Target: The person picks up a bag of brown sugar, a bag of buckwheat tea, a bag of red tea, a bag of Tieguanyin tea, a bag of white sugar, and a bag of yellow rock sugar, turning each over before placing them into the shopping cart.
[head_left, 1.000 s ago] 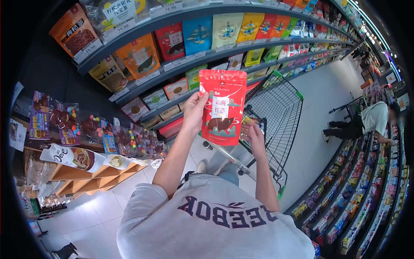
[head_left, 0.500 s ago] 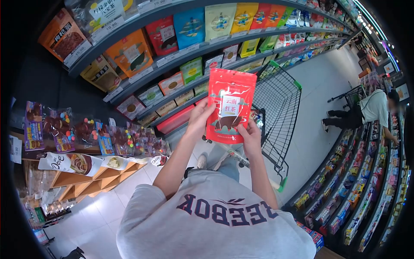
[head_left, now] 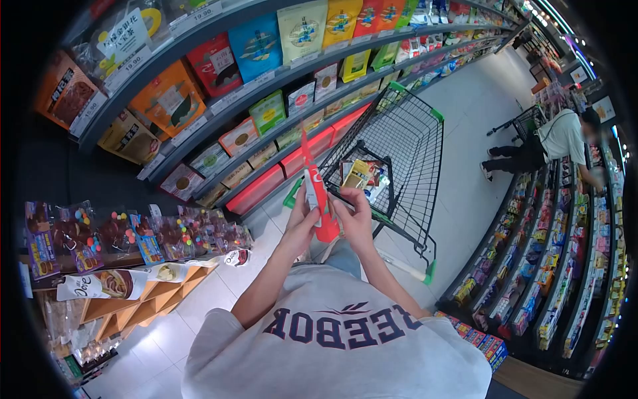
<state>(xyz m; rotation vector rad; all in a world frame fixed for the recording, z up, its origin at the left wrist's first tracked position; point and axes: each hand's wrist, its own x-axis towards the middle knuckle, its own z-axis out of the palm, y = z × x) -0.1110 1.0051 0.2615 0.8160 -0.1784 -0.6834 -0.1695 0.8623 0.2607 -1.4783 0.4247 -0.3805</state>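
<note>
A red pouch of Yunnan black tea (head_left: 324, 216) is held upright in front of my chest, turned nearly edge-on so its printed front is mostly out of sight. My left hand (head_left: 300, 225) grips one side of it, thumb pressed against the pouch. On the other side my right hand (head_left: 355, 216) has its fingers closed on the pouch near its edge. Just past my hands stands a wire shopping cart (head_left: 436, 114) with green corners. Several packets, one of them yellow (head_left: 357, 174), lie in it.
Shelves of tea pouches (head_left: 256, 50) curve along the far side. At left, bagged sweets (head_left: 113, 233) sit above a wooden rack (head_left: 143, 299). Low snack shelves (head_left: 531, 266) line the right, where another person (head_left: 561, 136) reaches over them beside a second cart (head_left: 525, 123).
The pouch has turned from facing me to nearly edge-on and come lower and to the left. Both hands moved with it. More of the cart and its packets now shows.
</note>
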